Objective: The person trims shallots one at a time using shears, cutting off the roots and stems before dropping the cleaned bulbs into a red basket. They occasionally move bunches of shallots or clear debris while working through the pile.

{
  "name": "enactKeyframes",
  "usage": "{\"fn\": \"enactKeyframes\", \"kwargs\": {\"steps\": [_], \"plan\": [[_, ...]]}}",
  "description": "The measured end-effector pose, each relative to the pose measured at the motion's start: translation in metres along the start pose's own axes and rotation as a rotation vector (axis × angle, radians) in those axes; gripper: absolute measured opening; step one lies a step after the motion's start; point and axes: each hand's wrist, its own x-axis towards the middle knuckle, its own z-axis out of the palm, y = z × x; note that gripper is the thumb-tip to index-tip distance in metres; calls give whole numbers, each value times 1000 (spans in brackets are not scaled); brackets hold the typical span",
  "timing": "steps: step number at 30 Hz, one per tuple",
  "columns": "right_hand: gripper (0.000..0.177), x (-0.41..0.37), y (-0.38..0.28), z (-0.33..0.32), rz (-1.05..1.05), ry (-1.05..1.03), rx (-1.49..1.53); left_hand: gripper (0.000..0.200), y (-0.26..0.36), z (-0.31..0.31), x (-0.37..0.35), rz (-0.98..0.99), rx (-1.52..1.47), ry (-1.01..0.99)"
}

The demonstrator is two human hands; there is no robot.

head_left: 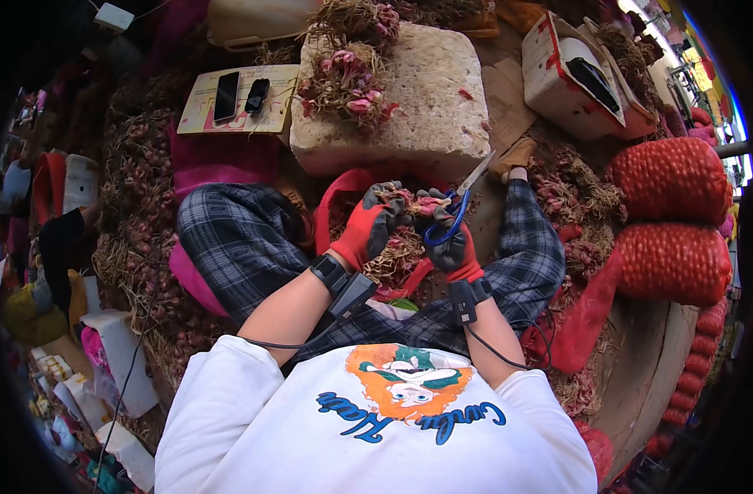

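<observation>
Evidently we sit with both hands at work over our lap. Our left hand (366,226), in a red and dark-grey glove, has its fingers curled closed around one end of a bunch of shallots (426,204), which lies between the two hands, just in front of the white polystyrene block (430,90). Our right hand (452,247), gloved alike, has its fingers bent around the blue-handled scissors (463,202), blades pointing up and away; we cannot tell whether its fingertips also grip the bulbs.

On the block rests a heap of shallots (353,78). Left of it, a smartphone (226,96) and a small black device (258,95) lie on a printed board (199,103) whose print is too small to read. Our white T-shirt (253,445) carries blue lettering, upside down to us, apparently "Curly Hair". Red mesh sacks (673,262) lie stacked at right.
</observation>
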Motion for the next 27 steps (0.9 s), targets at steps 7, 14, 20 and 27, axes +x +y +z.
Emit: {"fn": "enactKeyframes", "kwargs": {"steps": [7, 14, 20, 27], "plan": [[45, 3, -4, -29, -78, -26, 91, 37, 15, 12, -5, -41, -267, -99], [33, -2, -37, 16, 33, 128, -865, 34, 21, -8, 6, -65, -18, -90], [30, -7, -16, 36, -169, 164, -1027, 28, 17, -14, 5, -38, 267, -150], [27, 0, -8, 28, -29, 179, -618, 25, 22, -2, -5, -169, 146, -175]]}}
